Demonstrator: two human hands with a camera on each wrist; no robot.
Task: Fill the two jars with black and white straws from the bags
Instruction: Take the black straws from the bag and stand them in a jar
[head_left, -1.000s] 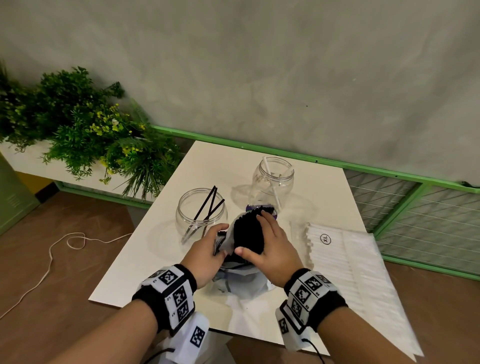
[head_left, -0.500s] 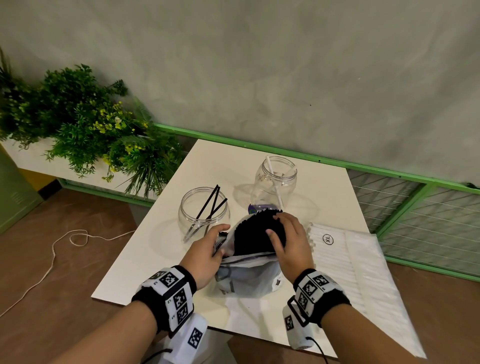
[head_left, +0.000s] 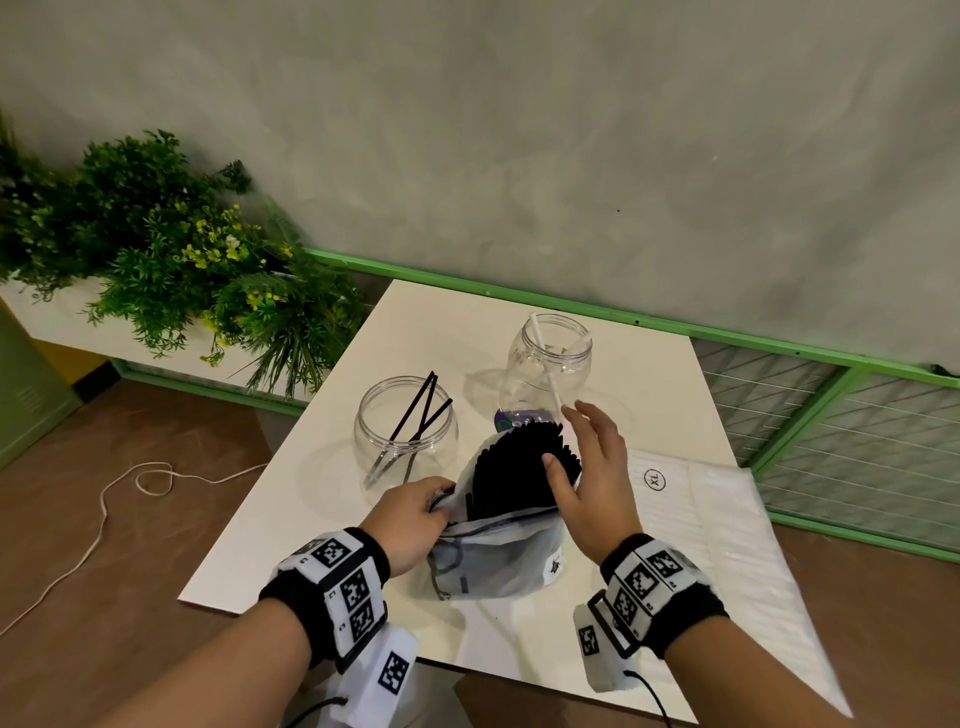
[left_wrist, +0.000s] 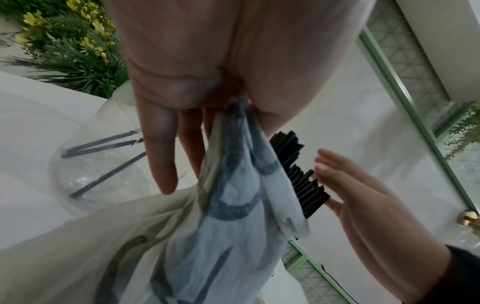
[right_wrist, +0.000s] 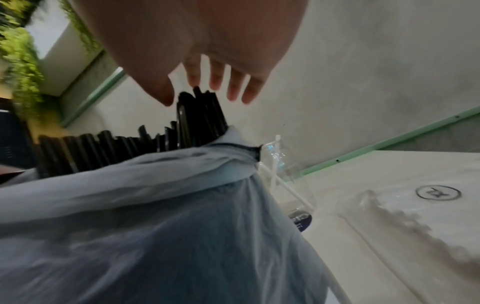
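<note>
Head cam is showing the left hand (head_left: 410, 519) pinching the mouth of the plastic bag (head_left: 498, 561) of black straws (head_left: 519, 473), which is sitting near the front edge of the desk (head_left: 649, 384). Right hand (head_left: 592, 478) is hovering released, fingers spread, thumb touching the straws. Behind the bag, two clear jars are standing: one (head_left: 405, 431) holding black straws, the other (head_left: 550, 364) white ones.

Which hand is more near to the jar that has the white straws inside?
The right hand. It reaches over the black straws just in front of the white-straw jar; the left hand grips the bag edge, closer to the other jar.
</note>
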